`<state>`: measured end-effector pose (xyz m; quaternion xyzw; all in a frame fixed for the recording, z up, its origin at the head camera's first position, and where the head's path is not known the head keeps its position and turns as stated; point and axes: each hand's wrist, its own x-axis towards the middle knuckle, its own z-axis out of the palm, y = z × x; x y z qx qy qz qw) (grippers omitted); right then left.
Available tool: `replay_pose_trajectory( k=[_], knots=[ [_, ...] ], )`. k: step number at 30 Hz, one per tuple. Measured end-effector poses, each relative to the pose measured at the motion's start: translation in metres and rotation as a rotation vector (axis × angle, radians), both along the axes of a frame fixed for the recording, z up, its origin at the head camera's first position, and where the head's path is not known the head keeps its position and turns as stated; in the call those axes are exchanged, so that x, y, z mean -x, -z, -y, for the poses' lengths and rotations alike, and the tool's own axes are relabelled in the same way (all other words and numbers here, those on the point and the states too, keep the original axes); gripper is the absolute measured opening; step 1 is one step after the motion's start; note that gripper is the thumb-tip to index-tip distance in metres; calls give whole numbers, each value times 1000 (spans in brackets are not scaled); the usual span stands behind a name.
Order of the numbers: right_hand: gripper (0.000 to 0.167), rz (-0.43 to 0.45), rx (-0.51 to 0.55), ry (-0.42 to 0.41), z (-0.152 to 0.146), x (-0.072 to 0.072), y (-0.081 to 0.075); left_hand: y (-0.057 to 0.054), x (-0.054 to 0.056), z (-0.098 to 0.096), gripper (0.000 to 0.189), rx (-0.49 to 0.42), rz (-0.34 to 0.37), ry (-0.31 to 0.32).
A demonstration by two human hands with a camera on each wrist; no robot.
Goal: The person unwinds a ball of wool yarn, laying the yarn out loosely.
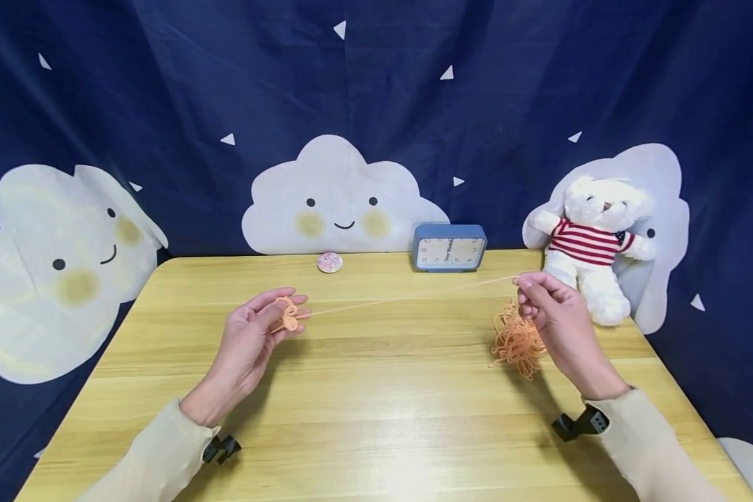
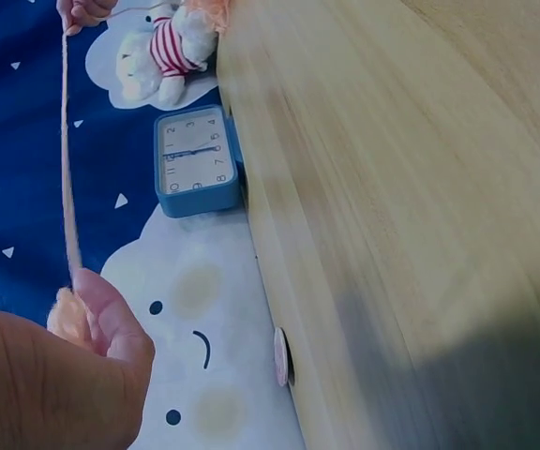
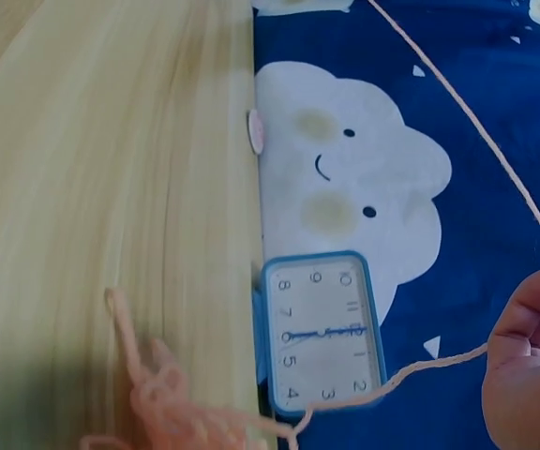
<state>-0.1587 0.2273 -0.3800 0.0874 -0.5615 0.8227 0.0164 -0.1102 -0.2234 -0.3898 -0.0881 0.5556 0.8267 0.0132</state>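
My left hand pinches a small looped piece of peach-orange yarn between thumb and fingers, above the left of the table. From it a single strand of yarn stretches straight across to my right hand, which pinches it between thumb and curled fingers. Below and beside the right hand sits a loose, tangled heap of the same yarn. In the right wrist view, a slack length of yarn runs from that hand down to the blurred heap. The left thumb partly covers the looped piece.
A blue-framed clock stands at the back of the wooden table, with a pink round disc to its left. At the back right sits a white teddy bear in a striped shirt. A dark blue cloud-print curtain hangs behind.
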Motion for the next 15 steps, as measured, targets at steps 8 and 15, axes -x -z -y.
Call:
replay_pose_trajectory(
  k=[8, 15],
  knots=[
    [22, 18, 93, 69, -25, -2, 8, 1, -1, 1, 22, -22, -5, -70],
    [24, 68, 128, 111, -51, -2, 22, -1, -1, 3, 16, -50, 23, -117]
  ],
)
